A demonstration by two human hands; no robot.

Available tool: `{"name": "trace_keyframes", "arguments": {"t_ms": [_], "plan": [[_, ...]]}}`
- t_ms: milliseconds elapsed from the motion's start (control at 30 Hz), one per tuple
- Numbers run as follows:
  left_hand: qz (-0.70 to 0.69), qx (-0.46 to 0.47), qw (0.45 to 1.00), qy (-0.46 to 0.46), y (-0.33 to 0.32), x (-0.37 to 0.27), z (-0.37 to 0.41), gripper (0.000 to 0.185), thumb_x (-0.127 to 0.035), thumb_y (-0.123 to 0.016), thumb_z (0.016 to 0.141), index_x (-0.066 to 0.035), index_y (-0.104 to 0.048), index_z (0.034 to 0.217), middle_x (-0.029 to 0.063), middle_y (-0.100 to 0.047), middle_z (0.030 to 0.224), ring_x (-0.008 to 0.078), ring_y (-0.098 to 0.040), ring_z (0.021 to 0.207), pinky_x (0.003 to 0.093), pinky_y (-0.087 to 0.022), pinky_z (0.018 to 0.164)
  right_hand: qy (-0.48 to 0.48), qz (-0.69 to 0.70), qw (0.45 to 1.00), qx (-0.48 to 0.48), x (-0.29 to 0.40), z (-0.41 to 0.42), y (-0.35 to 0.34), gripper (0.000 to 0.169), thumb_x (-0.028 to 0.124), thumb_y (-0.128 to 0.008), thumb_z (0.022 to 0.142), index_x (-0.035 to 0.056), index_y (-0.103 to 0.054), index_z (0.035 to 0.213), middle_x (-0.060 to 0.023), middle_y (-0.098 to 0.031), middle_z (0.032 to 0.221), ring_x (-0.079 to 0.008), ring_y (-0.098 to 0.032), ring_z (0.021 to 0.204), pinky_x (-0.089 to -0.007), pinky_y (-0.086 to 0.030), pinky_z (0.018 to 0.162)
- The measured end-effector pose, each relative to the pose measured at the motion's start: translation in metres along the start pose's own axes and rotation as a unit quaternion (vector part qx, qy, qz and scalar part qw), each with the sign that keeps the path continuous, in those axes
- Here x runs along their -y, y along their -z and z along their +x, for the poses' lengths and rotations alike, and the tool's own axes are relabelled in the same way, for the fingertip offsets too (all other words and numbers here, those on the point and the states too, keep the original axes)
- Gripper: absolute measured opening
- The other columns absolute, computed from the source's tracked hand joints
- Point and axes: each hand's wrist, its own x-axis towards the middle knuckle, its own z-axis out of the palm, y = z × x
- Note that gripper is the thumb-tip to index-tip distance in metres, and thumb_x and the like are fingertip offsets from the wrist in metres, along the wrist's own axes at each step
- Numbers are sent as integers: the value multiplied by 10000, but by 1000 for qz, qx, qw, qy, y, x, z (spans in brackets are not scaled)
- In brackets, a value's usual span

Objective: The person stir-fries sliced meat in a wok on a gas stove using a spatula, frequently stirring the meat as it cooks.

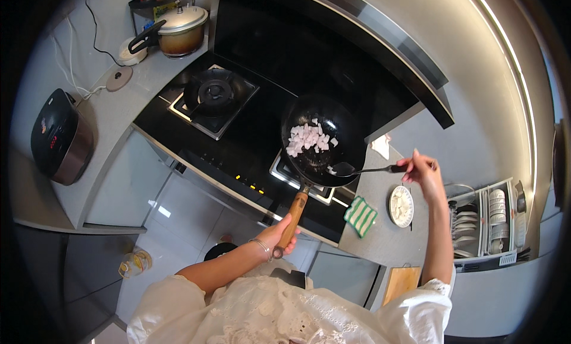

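My left hand (280, 238) grips the wooden handle (294, 217) of a black wok (345, 121), which rests over the right burner of the gas stove. Pale pink diced pieces, apparently fatty meat (308, 139), lie heaped toward the wok's left side. In my right hand (423, 172) is the dark handle of a metal spatula (372, 170). Its blade touches the wok's lower right inside, with a small pale piece at its edge. Below my right hand, a white oval dish (401, 206) holds several white chunks on the counter.
A green-striped cloth (361, 217) lies at the stove's right edge. The left burner (215, 92) bears no pan. Farther left stand a pressure cooker (182, 34) and a rice cooker (62, 139). At right are a dish rack (484, 223) and a wooden board (400, 284). An oil bottle (135, 263) is on the floor.
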Motion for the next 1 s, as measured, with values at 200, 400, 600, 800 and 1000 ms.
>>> {"name": "trace_keyframes", "arguments": {"t_ms": [200,400,600,800,1000], "plan": [[20,-4,1000,22,-10,-6,-5,513,-562,-384,846,-58,-468,886,38,-466,606,123,-433,425,218,-306,328,50,110,993,-18,-55,18,-39,355,260,-420,916,12,-542,694,-142,-589,1037,-154,-613,717,-246,-483,597],[18,4,1000,11,-3,-4,-5,505,-541,-382,860,-44,-464,880,41,-458,604,114,-431,460,222,-353,374,187,-86,974,96,-11,17,-75,87,91,-536,820,18,-547,864,-120,-604,1002,-176,-610,726,-281,-473,611],[-18,12,1000,6,-4,1,-1,479,-540,-446,832,-63,-470,871,23,-465,618,116,-449,450,204,-357,358,374,-376,842,101,-25,29,-94,167,41,-602,686,25,-536,838,-179,-583,994,-322,-572,735,-364,-475,672],[-32,20,999,7,-2,4,4,492,-539,-430,843,-49,-474,864,35,-458,609,123,-440,476,238,-362,407,441,-344,807,187,-32,-10,-125,98,30,-604,623,53,-550,701,-148,-592,1007,-277,-527,784,-334,-440,732],[-23,26,999,10,0,4,4,490,-542,-426,842,-56,-470,875,28,-455,613,117,-428,472,232,-352,403,427,-397,770,259,-2,-70,-105,158,17,-608,536,61,-556,678,-104,-597,1011,-258,-523,786,-313,-454,703]]}}
